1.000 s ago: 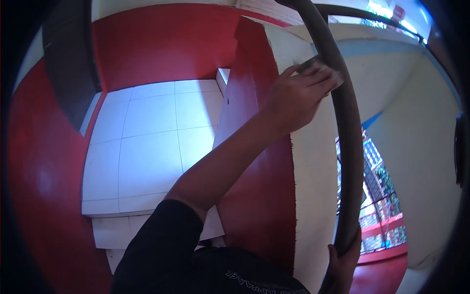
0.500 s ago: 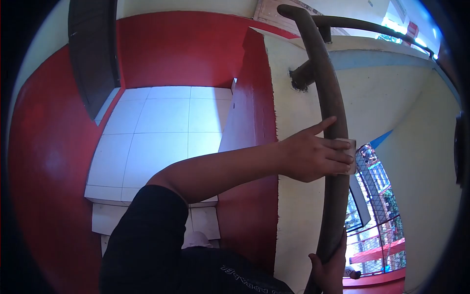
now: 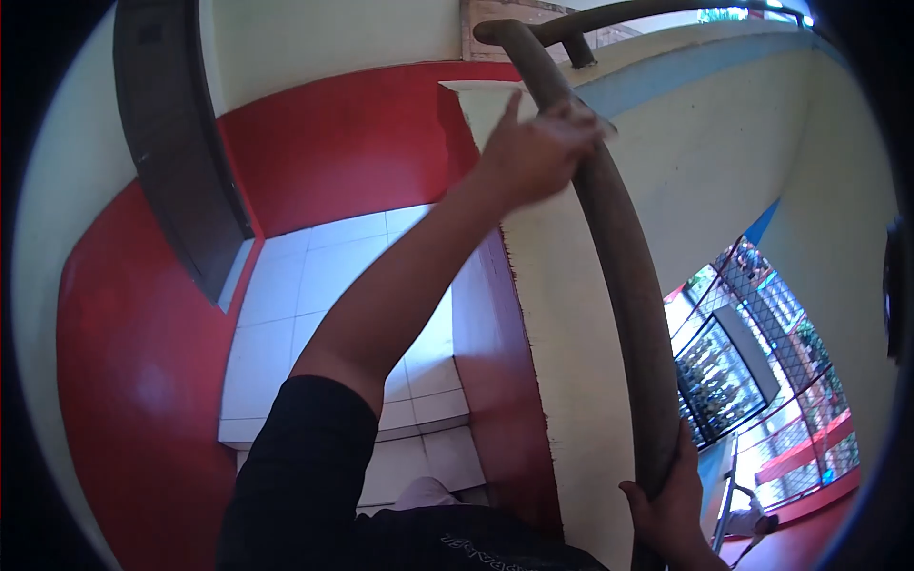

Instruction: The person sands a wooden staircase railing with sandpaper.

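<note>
Up near the top bend of the brown handrail, the left hand has its fingers curled over the rail, with one digit sticking up off it. They're a bit blurred, and there's maybe a greyish edge poking out past the tips, but honestly can't tell if something's pinched underneath. Further down, the right hand is wrapped round the same rail, thumb on one side and fingers on the other, pretty snug.

My read: it's a rubbing step on the upper stretch of rail, with the lower hand as the brace. The next move calls for even pressure around that curve and keeping the bracing hand out of the path.

Going outward, the rail runs along a cream half-wall, with a red-and-cream wall, dark door and white floor tiles off to the left. Over on the right there's a mesh grille with someone small down below. As for containers, none I can make out.
</note>
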`<state>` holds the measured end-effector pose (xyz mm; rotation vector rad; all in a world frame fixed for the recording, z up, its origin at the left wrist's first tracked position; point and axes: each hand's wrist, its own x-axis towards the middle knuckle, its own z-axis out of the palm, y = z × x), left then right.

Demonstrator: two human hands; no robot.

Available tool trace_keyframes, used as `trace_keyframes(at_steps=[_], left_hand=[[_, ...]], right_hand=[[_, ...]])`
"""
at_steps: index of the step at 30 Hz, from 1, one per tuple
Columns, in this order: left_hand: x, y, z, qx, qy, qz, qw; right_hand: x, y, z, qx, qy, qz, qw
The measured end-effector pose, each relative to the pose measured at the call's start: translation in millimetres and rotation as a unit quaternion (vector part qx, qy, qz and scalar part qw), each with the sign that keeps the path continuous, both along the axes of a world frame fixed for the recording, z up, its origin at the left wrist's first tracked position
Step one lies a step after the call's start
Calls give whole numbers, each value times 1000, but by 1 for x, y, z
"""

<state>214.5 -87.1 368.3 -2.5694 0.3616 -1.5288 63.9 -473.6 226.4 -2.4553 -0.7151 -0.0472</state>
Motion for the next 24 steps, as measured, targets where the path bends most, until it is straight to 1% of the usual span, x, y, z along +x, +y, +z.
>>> trace_keyframes(at_steps=[3,6,7,8,9,10,11,13,14,17,20,21,22,23,24], left_hand=[[-1,-9,16,56,160,-69,983],[-36,-38,2,119,213,-245,938],[-36,-37,16,158,217,-186,945],[-32,-36,32,157,221,-75,960],[-24,-35,48,151,221,37,963],[-15,-33,63,143,218,149,954],[-6,-34,74,131,259,176,941],[-10,-58,73,142,360,132,913],[-15,-69,70,146,406,107,896],[-62,-98,39,210,398,-19,893],[-57,-63,6,118,239,3,964],[-57,-55,7,47,202,34,978],[-50,-48,-15,10,161,-28,987],[-41,-42,-54,-30,116,-90,989],[-39,-44,-79,-70,68,-154,983]], right_hand=[[0,-3,0,-14,-11,16,1000],[-1,0,14,-19,8,15,1000],[-2,2,18,-15,19,9,1000],[-2,3,19,-11,21,10,1000],[-1,3,20,-11,23,11,1000],[-1,3,21,-13,26,14,999],[-3,2,23,-12,42,11,999],[-3,4,27,-10,66,4,998],[-2,4,27,-10,59,10,998],[-1,0,25,-13,50,23,998],[0,-1,26,-14,55,33,998],[1,-2,25,-13,56,34,998],[0,-2,25,-13,57,35,998],[-1,-2,25,-15,66,36,997],[-1,-2,27,-17,72,35,997]])
